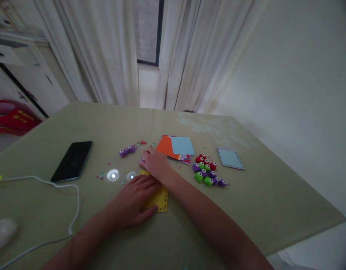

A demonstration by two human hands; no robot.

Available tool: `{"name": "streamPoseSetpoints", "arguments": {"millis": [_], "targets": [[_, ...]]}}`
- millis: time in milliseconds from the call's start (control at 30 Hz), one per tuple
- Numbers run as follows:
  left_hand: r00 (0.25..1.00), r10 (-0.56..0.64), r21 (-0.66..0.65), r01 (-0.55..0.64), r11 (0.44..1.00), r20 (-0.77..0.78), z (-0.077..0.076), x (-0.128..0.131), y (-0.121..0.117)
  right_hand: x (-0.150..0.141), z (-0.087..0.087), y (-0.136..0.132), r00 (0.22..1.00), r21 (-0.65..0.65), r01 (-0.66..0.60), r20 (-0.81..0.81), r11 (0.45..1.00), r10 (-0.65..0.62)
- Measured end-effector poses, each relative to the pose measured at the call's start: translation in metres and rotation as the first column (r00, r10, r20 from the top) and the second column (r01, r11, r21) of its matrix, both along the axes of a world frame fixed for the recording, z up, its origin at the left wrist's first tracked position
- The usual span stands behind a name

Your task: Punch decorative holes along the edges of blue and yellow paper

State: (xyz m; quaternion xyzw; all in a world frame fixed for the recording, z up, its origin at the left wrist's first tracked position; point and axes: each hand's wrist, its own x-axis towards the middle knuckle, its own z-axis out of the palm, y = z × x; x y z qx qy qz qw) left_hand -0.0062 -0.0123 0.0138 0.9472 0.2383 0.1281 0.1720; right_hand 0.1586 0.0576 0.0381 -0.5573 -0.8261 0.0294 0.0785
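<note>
My left hand (136, 200) lies flat, fingers spread, over a yellow card (163, 200) that has small dark holes along its edges. My right hand (155, 162) crosses beyond it at the card's far edge. Its fingers are closed on a small purple piece (143, 159), mostly hidden by the hand. Two similar purple pieces with round white eyes (127, 150) stand to the left. On the right sits a cluster of red, green and purple eyed pieces (206, 170). Between hands and cluster, at the back, are stacked coloured paper squares (183, 145).
A light blue card with dark marks round its edge (230, 158) lies to the right. Tiny coloured bits (141, 143) and a clear shiny disc (113, 175) lie on the table (274, 210). A black-screened phone or tablet (72, 161), white cable (77, 202) and white mouse (3, 233) occupy the left.
</note>
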Motion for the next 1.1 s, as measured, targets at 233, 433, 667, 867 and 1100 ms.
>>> {"name": "streamPoseSetpoints", "arguments": {"millis": [233,433,667,867,1100], "targets": [[0.997,0.074,0.067,-0.075,0.995,0.019,-0.012,-0.002,0.001,0.084,-0.009,-0.063,0.963,-0.095,0.269,-0.002,0.959,-0.27],[0.98,0.192,0.133,-0.198,0.971,0.055,-0.031,-0.004,0.004,0.105,-0.018,-0.096,0.914,-0.127,0.208,-0.328,0.97,-0.239],[0.978,0.21,0.181,-0.207,0.962,0.001,-0.034,-0.012,0.007,0.096,-0.016,-0.1,0.862,-0.207,0.052,-0.485,0.977,-0.149],[0.969,0.248,0.157,-0.247,0.956,0.017,-0.032,-0.013,0.008,0.094,-0.016,-0.104,0.825,-0.237,0.058,-0.536,0.97,-0.18],[0.963,0.267,0.125,-0.27,0.955,0.039,-0.029,-0.011,0.008,0.098,-0.008,-0.102,0.786,-0.285,0.049,-0.58,0.957,-0.213]]}}
